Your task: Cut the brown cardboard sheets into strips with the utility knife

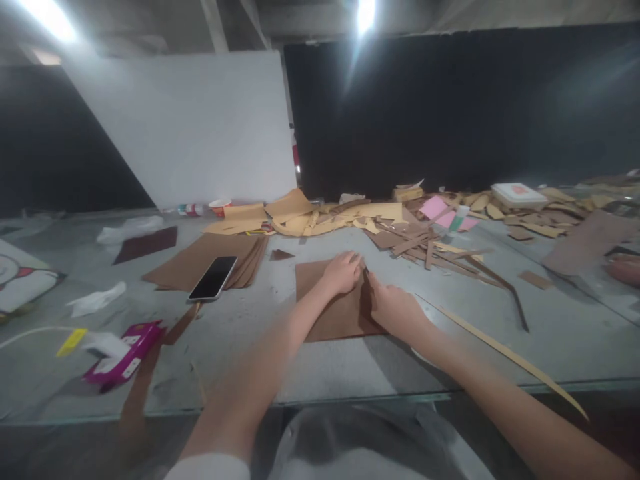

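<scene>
A brown leather-like sheet (333, 319) lies on the grey table in front of me. My left hand (344, 272) rests on its upper part, fingers stretched forward and pressing down near the far right corner. My right hand (393, 305) is closed at the sheet's right edge, with the index finger pointing forward. From it sticks the dark tip of a thin cutting tool (367, 271), close to my left fingertips. Most of that tool is hidden in my fist, so its exact kind is unclear.
On the left are stacked brown sheets (175, 261), a phone (214, 279) on them and a magenta box (125, 353) with a white plug. Brown strips (415, 243) and yellow offcuts (310, 223) pile up behind. One long pale strip (515, 357) overhangs the front edge.
</scene>
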A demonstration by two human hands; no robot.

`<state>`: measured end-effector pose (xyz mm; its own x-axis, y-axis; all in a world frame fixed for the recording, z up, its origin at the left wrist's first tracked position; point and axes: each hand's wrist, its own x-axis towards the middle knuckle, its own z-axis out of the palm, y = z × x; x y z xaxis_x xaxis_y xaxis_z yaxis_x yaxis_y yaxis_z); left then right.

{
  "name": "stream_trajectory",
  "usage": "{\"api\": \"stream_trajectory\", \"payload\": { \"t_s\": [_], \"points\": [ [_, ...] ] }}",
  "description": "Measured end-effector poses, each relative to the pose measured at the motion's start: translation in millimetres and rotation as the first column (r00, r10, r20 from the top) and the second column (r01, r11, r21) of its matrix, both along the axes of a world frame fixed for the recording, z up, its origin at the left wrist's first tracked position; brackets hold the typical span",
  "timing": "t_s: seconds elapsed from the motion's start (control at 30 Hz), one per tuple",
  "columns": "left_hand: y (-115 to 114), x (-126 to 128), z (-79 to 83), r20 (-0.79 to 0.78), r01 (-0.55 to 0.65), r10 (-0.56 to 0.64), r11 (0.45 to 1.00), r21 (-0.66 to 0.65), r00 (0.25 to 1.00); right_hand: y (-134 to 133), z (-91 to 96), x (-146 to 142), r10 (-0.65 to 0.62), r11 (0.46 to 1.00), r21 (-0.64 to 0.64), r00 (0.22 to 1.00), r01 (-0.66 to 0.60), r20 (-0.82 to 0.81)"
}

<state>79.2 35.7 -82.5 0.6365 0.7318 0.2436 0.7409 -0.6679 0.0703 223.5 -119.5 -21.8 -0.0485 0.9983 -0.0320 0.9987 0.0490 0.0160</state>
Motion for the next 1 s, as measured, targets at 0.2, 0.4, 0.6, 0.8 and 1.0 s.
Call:
{"api": "stream_trajectory", "payload": {
  "t_s": [0.2,0.4,0.6,0.8,1.0],
  "points": [
    [-0.3,1.8,0.3,0.008,-0.023,0.023,0.999,-0.027,1.000,-15.7,2.7,-0.3,0.006,1.000,0.010,1.000,-0.006,0.011],
    [-1.7,2.2,2.3,0.002,-0.035,0.036,0.998,-0.049,0.999,-31.4,2.1,2.1,0.005,1.000,-0.005,1.000,-0.005,0.005],
    [0.6,1.1,-1.0,0.042,-0.021,0.023,0.999,-0.046,0.999,-47.0,-1.7,3.8,0.001,1.000,-0.021,1.000,0.000,0.006],
    [2.1,1.1,-4.2,0.053,-0.021,0.023,0.999,-0.038,0.998,-66.6,0.3,4.5,-0.019,0.999,-0.025,1.000,0.019,0.002],
    [1.1,1.1,-2.8,0.034,-0.032,0.034,0.999,-0.040,0.999,-76.0,-0.6,5.0,-0.037,0.999,-0.032,0.999,0.037,-0.003]
  ]
}}
